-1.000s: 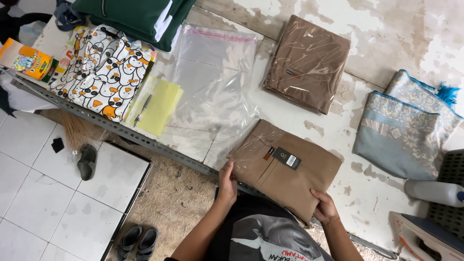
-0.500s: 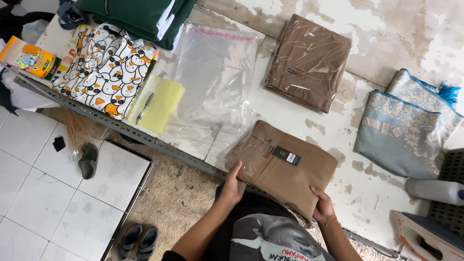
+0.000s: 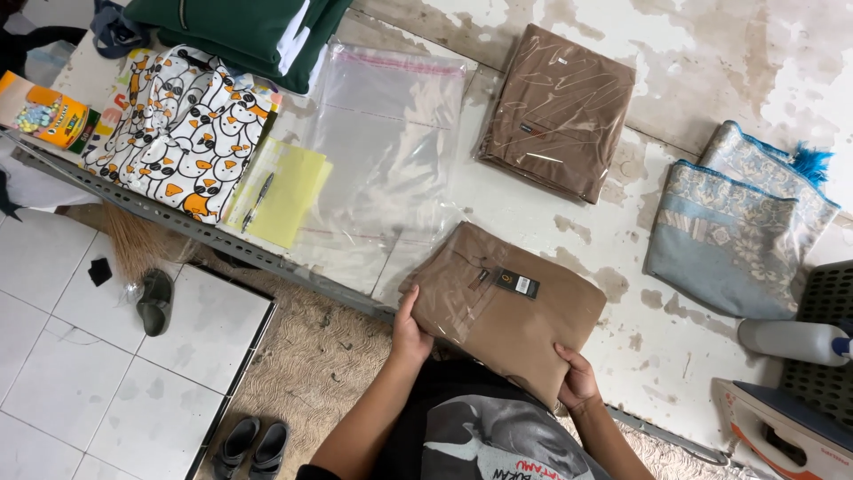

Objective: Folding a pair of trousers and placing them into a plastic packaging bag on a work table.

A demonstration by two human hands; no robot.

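A folded brown garment (image 3: 506, 316) with a black tag (image 3: 516, 284) lies at the near edge of the table (image 3: 711, 71). The left hand (image 3: 410, 333) grips its left end; the right hand (image 3: 577, 378) grips its near right corner. Clear plastic bags (image 3: 382, 151) lie just beside it, and a bagged brown garment (image 3: 558, 111) lies farther back.

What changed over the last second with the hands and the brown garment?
Little. The left hand shifted slightly along the near-left edge of the folded brown garment, and the right hand keeps its grip on the near-right corner. The garment barely moved. The clear plastic bags and the bagged brown garment stayed put.
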